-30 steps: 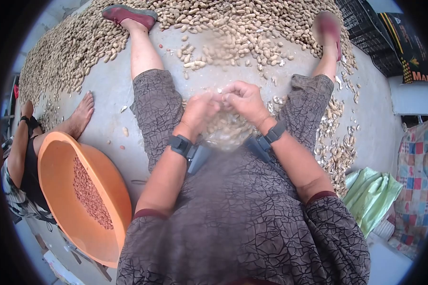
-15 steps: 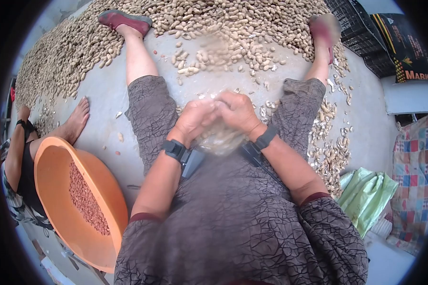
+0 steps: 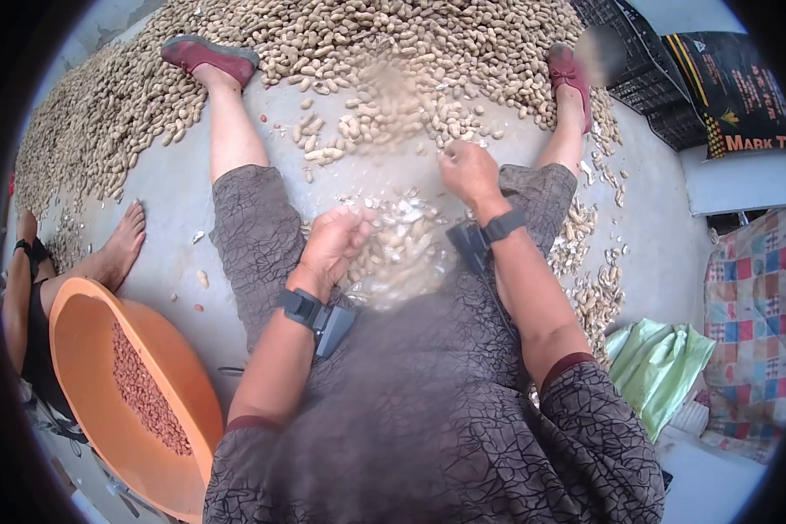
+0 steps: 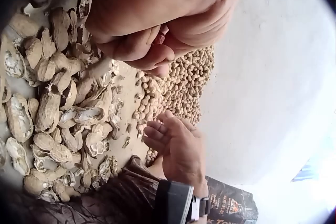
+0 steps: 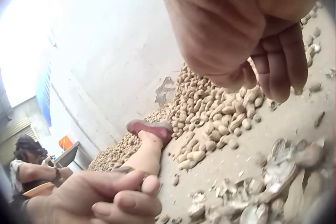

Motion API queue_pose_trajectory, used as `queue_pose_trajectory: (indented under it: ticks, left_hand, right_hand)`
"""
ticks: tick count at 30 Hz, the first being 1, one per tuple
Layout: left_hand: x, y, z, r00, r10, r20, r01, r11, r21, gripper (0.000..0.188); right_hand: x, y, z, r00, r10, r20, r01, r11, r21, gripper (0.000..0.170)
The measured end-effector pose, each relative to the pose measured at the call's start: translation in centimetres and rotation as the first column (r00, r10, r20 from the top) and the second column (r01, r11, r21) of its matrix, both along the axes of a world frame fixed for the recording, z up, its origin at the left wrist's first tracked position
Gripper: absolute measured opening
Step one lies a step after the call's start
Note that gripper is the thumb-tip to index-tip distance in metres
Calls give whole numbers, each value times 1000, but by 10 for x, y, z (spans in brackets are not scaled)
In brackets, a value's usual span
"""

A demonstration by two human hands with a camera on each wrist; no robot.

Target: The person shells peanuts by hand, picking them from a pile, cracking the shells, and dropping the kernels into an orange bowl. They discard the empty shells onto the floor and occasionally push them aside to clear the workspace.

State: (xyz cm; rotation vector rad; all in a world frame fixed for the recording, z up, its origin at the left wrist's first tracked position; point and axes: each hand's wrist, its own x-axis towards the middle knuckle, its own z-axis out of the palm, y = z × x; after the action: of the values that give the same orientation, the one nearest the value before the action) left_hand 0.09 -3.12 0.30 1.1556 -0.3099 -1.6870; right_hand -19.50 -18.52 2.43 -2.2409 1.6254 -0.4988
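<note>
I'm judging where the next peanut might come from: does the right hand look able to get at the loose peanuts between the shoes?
Probably yes: the right hand hovers close to the loose peanuts, and nothing seems to stand between them.

I take this for a rough workroom or storeroom; whether it belongs to a home or a small business, I can't tell. My head view shows a plain grey floor point(image 3: 170, 236) with peanuts point(image 3: 341, 39) heaped across the top of the frame and broken shells point(image 3: 598, 301) towards the right. An orange tub point(image 3: 70, 349) stands lower left, a black crate point(image 3: 677, 122) and printed sack point(image 3: 751, 87) upper right. My right wrist view adds a pale wall point(image 5: 115, 40).
</note>
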Motion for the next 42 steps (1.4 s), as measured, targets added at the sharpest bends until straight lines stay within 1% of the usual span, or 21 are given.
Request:
queue_pose_trajectory:
  ticks: [1, 3, 4, 6, 7, 9, 12, 19, 21, 22, 23, 24, 25, 27, 28, 30, 34, 37, 38, 40, 42]
  left_hand:
    - [0, -1, -1, 1000, 4, -4, -4, 1000, -1, 20]
    - [-1, -3, -2, 1000, 1, -3, -1, 1000, 21, 21]
    - [-1, -4, -4, 1000, 5, -4, -5, 1000, 21, 21]
    - [0, -4, -6, 1000, 8, -13, -8, 1000, 20, 21]
    - [0, -4, -5, 1000, 10, -12, -10, 1000, 19, 21]
    - [-1, -4, -1, 999, 43, 8, -43, 998, 46, 21]
    - [0, -3, -1, 998, 61, -2, -61, 997, 41, 21]
    - [-1, -3, -2, 998, 64, 15, -65, 996, 53, 20]
    - [-1, -1, -4, 998, 50, 27, -51, 998, 36, 19]
    - [0, 0, -4, 998, 52, 28, -53, 998, 34, 19]
    - [0, 0, -5, 999, 48, 0, -48, 999, -5, 19]
    - [1, 2, -5, 999, 43, -28, -44, 998, -41, 20]
    - [2, 2, -3, 999, 47, -24, -47, 998, -36, 20]
    - [0, 1, 0, 999, 39, -36, -41, 997, -71, 23]
    - [0, 1, 1, 999, 43, -32, -45, 997, -66, 23]
    - [-2, 1, 1, 996, 20, -81, -28, 994, -108, 25]
    - [-2, 2, 4, 993, -4, -119, -18, 982, -187, 22]
    - [1, 3, 3, 995, 39, -90, -52, 986, -157, 16]
    - [1, 3, 3, 995, 40, -88, -53, 987, -154, 16]
    - [0, 3, 9, 988, 81, -133, -101, 984, -149, 12]
    - [0, 2, 7, 985, 51, -167, -79, 983, -166, 13]
  right_hand:
    - [-5, -12, 0, 1000, 4, -4, -4, 1000, -1, 16]
    - [-11, -31, -2, 976, -125, -176, 139, 988, 69, 23]
    - [-12, -37, -5, 977, -120, -177, 134, 988, 70, 23]
    - [-12, -47, -13, 947, -164, -275, 195, 976, 92, 26]
    - [-12, -53, -19, 948, -162, -273, 193, 977, 92, 26]
    - [-11, -61, -26, 924, -232, -305, 285, 948, 142, 29]
    - [-10, -64, -29, 915, -292, -278, 335, 934, 124, 28]
    - [-18, -59, -37, 924, -217, -314, 280, 945, 171, 26]
    - [-19, -53, -41, 949, -169, -266, 186, 982, 39, 19]
    - [-21, -54, -49, 950, -167, -264, 183, 982, 37, 19]
    - [-21, -55, -59, 986, -167, -5, 164, 960, 226, 15]
    - [-20, -54, -65, 947, -203, 250, 90, 912, 400, 12]
    - [-14, -44, -54, 947, -201, 252, 85, 910, 405, 12]
    - [-2, -19, -27, 770, -288, 569, -185, 753, 631, 10]
    - [2, -10, -16, 770, -288, 570, -190, 749, 635, 10]
    - [8, 7, -1, 571, -307, 761, -550, 545, 633, 14]
    - [31, 37, 2, 494, -272, 826, -662, 497, 560, 14]
    - [42, 57, 13, 450, -361, 817, -696, 432, 574, 16]
    - [45, 60, 15, 449, -363, 816, -697, 429, 574, 16]
    - [47, 63, 16, 447, -368, 816, -654, 488, 578, 17]
    - [47, 64, 15, 442, -357, 823, -676, 470, 568, 17]
